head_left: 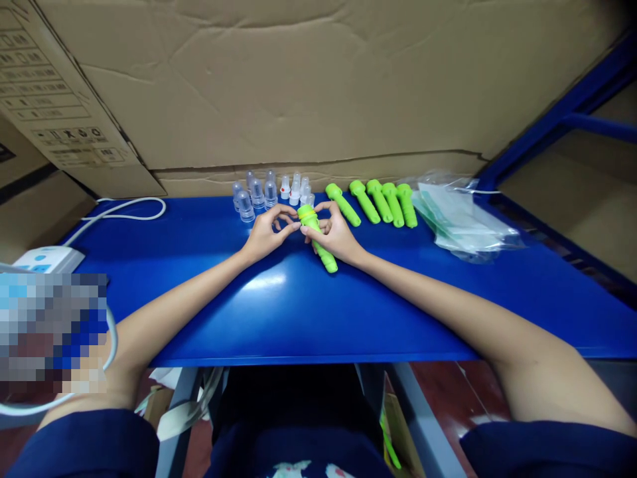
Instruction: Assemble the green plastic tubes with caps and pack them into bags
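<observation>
A bright green plastic torch-shaped piece (318, 239) is held over the blue table (279, 305) near its middle. My right hand (336, 236) wraps round its body, fingers closed. My left hand (266, 232) pinches at its head end with thumb and fingertips. Behind them lie several more green pieces (378, 200) in a row. To their left stand several clear caps (256, 194) and small white and clear parts (296, 189).
Clear plastic bags (458, 216) lie at the right back of the table. A white cable (124, 211) runs to a white device (47, 259) at the left. Cardboard (308, 86) walls the back. A blue frame (562, 119) rises at the right.
</observation>
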Tool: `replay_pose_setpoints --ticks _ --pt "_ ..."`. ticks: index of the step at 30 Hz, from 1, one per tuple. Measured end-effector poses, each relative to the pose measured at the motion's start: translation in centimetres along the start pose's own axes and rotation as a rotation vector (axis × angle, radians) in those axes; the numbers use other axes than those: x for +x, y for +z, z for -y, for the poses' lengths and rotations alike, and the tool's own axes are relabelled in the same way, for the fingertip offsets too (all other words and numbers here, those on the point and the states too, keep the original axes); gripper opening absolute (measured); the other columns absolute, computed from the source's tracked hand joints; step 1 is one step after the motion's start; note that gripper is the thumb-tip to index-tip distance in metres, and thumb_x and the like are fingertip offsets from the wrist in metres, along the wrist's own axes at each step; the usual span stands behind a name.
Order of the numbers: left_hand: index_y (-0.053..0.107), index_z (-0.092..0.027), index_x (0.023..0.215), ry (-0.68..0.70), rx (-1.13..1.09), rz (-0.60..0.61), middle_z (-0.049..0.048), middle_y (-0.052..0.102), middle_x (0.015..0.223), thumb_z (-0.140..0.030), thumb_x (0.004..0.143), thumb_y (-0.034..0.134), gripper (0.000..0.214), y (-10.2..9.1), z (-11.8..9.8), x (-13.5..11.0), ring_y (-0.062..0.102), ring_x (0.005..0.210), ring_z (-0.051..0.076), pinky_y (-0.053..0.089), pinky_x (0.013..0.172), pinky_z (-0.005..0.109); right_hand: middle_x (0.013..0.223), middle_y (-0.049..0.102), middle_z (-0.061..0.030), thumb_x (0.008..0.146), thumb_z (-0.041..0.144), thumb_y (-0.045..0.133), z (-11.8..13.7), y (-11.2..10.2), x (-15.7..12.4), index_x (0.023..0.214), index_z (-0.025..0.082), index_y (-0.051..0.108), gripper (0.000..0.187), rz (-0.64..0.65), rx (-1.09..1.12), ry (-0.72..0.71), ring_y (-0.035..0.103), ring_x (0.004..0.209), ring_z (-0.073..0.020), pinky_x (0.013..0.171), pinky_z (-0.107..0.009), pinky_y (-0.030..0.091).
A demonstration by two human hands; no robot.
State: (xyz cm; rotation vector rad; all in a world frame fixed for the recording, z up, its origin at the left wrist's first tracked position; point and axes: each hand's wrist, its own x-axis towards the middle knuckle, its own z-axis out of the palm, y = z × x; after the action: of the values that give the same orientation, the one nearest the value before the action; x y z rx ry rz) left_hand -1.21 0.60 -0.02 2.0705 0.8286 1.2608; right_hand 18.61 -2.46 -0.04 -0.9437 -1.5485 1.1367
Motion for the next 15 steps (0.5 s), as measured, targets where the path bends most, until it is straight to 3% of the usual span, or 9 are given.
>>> replay_pose_setpoints --ticks 10,15 --pt "0.062 -0.015 0.104 0.025 -0.025 0.026 0.0080 0.075 0.100 -0.039 0.084 0.080 0.036 -0.05 -0.54 -0.23 0.073 0.082 0.014 0.046 0.065 0.022 0.060 0.064 0.0107 0.072 0.052 0.086 0.15 -0.08 -0.04 0.101 0.028 0.030 0.068 0.025 0.011 0.006 0.056 0.036 -0.0135 0.032 -0.023 0.045" --pt "0.066 -0.015 0.101 0.051 0.045 0.038 0.0058 0.076 0.098 -0.038 0.086 0.078 0.030 -0.26 -1.01 -0.30 0.067 0.073 0.010 0.047 0.065 0.022 0.058 0.064 0.0110 0.070 0.052 0.086 0.35 -0.06 -0.11 0.101 0.028 0.030 0.069 0.030 0.020 0.011 0.056 0.036 -0.0136 0.032 -0.023 0.046"
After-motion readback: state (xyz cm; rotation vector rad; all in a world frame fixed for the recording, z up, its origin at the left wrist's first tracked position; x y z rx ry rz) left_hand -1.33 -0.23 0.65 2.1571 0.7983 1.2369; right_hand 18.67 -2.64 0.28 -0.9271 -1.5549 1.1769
